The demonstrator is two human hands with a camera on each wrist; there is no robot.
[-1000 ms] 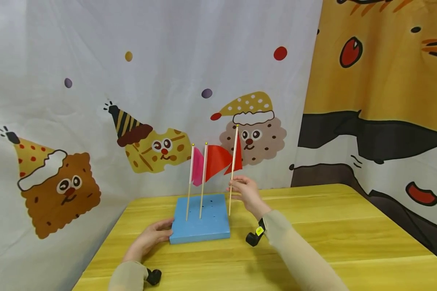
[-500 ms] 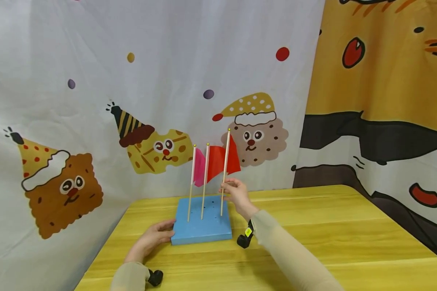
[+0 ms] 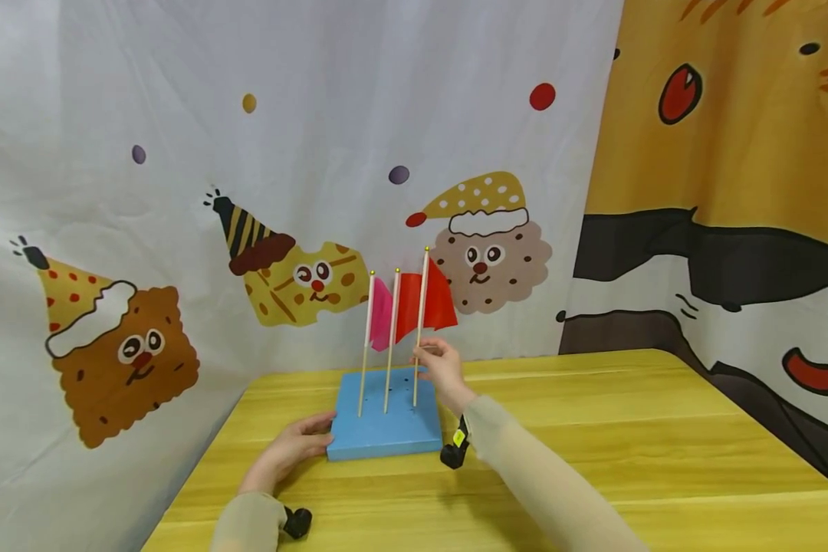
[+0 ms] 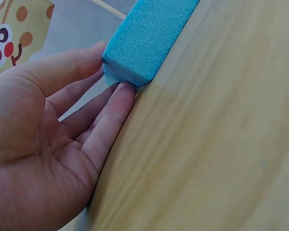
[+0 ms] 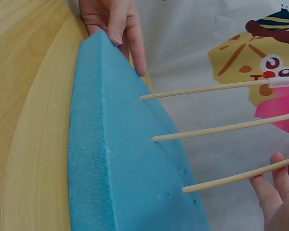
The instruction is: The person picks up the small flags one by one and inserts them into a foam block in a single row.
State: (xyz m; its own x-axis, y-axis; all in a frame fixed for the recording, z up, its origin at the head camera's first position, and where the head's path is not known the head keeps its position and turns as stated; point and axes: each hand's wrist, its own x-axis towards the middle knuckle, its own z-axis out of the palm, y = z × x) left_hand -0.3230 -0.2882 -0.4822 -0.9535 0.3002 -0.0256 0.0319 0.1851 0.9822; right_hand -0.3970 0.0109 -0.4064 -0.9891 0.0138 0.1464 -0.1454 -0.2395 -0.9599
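Observation:
My right hand point(image 3: 444, 371) pinches the thin wooden stick of a red flag point(image 3: 440, 295), held nearly upright over the right part of a blue foam block point(image 3: 385, 444). The bare lower end of this stick shows close over the block's top in the right wrist view. Two more flags stand upright in the block: a pink flag point(image 3: 381, 314) on the left and another red flag point(image 3: 406, 305) in the middle. With fairly straight fingers, my left hand point(image 3: 291, 451) touches the block's left side near its front corner point(image 4: 127, 67).
Several small dark holes point(image 5: 194, 201) dot the block's top. The block lies on a yellow wood-grain table point(image 3: 593, 429). Close behind the table hangs a curtain point(image 3: 317, 115) printed with cartoon biscuits and cheese.
My right hand has carried the red flag leftward, from beside the block's right edge to over its top, near a hole. The left hand stays at the block's side.

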